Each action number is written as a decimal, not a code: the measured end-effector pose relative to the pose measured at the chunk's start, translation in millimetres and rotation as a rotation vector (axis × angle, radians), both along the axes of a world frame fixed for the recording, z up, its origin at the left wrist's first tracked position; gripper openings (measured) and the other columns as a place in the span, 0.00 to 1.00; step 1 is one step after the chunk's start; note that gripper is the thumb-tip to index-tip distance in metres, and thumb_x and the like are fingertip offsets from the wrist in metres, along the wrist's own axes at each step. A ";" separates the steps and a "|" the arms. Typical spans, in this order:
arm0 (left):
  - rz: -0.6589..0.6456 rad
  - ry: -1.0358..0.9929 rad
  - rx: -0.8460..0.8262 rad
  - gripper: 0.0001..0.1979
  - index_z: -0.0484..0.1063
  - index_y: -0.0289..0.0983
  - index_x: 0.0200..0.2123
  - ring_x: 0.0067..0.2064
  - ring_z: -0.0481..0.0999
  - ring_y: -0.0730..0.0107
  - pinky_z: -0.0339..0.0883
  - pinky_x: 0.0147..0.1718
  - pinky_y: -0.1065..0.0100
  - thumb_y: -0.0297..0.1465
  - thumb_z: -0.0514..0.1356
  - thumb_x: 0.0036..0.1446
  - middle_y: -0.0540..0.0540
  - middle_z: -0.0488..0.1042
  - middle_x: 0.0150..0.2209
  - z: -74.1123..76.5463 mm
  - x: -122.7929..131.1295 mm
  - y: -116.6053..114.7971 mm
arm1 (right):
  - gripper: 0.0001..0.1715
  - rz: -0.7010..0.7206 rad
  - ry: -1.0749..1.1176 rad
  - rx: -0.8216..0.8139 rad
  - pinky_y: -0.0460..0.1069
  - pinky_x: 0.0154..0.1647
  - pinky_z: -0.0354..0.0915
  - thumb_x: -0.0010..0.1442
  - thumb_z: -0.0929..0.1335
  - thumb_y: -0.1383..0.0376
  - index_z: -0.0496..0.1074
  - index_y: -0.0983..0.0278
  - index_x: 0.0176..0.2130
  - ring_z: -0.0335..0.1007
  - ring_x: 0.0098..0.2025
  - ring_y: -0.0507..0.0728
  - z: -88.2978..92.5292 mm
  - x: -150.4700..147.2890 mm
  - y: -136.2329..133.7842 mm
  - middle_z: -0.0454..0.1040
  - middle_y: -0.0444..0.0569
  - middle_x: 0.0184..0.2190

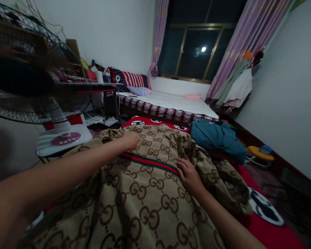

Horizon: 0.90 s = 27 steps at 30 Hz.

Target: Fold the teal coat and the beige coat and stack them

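Observation:
A beige jacket (155, 190) with a brown interlocking-letter print lies spread in front of me. A green and red stripe (150, 162) crosses it. My left hand (131, 140) is closed on the fabric at the jacket's upper left, above the stripe; its fingertips are hidden. At the stripe's right end rests my right hand (189, 173), palm down, with its fingers apart on the cloth. The jacket's right sleeve (223, 180) lies bunched beyond that hand.
Under the jacket is a red cover (269, 231) with round black-and-white figures. A teal garment (217, 138) lies heaped at the right. On the left stands a fan (23, 76); behind are a shelf (103, 84) and a bed (168, 100). A yellow stool (260, 153) stands right.

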<state>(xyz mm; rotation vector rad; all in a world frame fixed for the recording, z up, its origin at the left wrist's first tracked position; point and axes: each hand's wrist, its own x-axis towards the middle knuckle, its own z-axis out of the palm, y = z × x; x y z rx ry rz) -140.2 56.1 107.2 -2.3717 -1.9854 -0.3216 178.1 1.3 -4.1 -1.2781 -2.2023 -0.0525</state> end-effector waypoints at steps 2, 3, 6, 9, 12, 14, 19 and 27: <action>-0.082 0.007 -0.035 0.22 0.74 0.39 0.48 0.54 0.71 0.52 0.61 0.54 0.56 0.44 0.59 0.54 0.38 0.74 0.50 -11.6 33.0 19.2 | 0.18 0.028 0.045 0.018 0.60 0.58 0.62 0.62 0.61 0.65 0.74 0.66 0.47 0.65 0.56 0.63 -0.2 2.1 -0.6 0.72 0.58 0.51; -0.119 0.002 -0.045 0.25 0.70 0.42 0.54 0.58 0.67 0.53 0.58 0.57 0.56 0.46 0.56 0.57 0.39 0.69 0.57 -19.6 48.9 27.0 | 0.18 0.038 0.063 0.023 0.60 0.58 0.62 0.62 0.61 0.65 0.74 0.66 0.46 0.66 0.55 0.62 -0.1 3.0 -0.6 0.73 0.58 0.51; -0.160 -0.022 -0.075 0.33 0.54 0.47 0.65 0.66 0.52 0.48 0.49 0.60 0.47 0.53 0.48 0.60 0.41 0.50 0.68 -48.9 87.4 42.7 | 0.16 0.053 0.103 0.021 0.60 0.57 0.63 0.61 0.61 0.67 0.74 0.64 0.45 0.67 0.54 0.61 -0.3 4.3 0.2 0.73 0.56 0.50; -0.100 -0.067 -0.068 0.37 0.47 0.50 0.67 0.68 0.44 0.42 0.41 0.59 0.36 0.58 0.44 0.58 0.41 0.42 0.70 -77.0 105.4 50.4 | 0.16 0.049 0.126 0.028 0.60 0.57 0.63 0.61 0.61 0.68 0.74 0.63 0.45 0.67 0.54 0.61 -0.6 3.0 0.1 0.73 0.56 0.50; -0.078 -0.102 -0.036 0.37 0.46 0.52 0.67 0.69 0.42 0.44 0.35 0.60 0.37 0.58 0.43 0.58 0.43 0.40 0.70 -93.2 106.1 54.6 | 0.17 0.034 0.141 0.069 0.59 0.56 0.64 0.61 0.61 0.68 0.73 0.63 0.46 0.66 0.55 0.61 3.5 0.5 -4.7 0.71 0.57 0.51; -0.092 -0.113 -0.030 0.36 0.46 0.52 0.67 0.69 0.42 0.46 0.35 0.61 0.38 0.57 0.44 0.58 0.44 0.40 0.70 -97.3 103.1 56.5 | 0.18 0.016 0.138 0.122 0.59 0.57 0.63 0.61 0.60 0.70 0.73 0.61 0.46 0.63 0.57 0.61 10.6 0.0 -10.9 0.69 0.56 0.54; -0.102 -0.137 -0.019 0.36 0.46 0.53 0.67 0.69 0.42 0.47 0.34 0.61 0.39 0.56 0.46 0.58 0.44 0.40 0.70 -98.8 100.5 57.9 | 0.21 -0.224 -0.041 0.291 0.65 0.63 0.50 0.61 0.58 0.71 0.73 0.56 0.46 0.54 0.63 0.63 36.4 14.3 -20.5 0.65 0.51 0.58; -0.181 -0.152 -0.072 0.39 0.52 0.57 0.64 0.69 0.39 0.43 0.31 0.61 0.38 0.62 0.49 0.51 0.46 0.38 0.70 -95.8 98.8 56.0 | 0.25 -0.401 -0.621 -0.173 0.52 0.36 0.65 0.62 0.61 0.67 0.67 0.53 0.57 0.73 0.41 0.62 69.2 71.5 6.0 0.75 0.54 0.41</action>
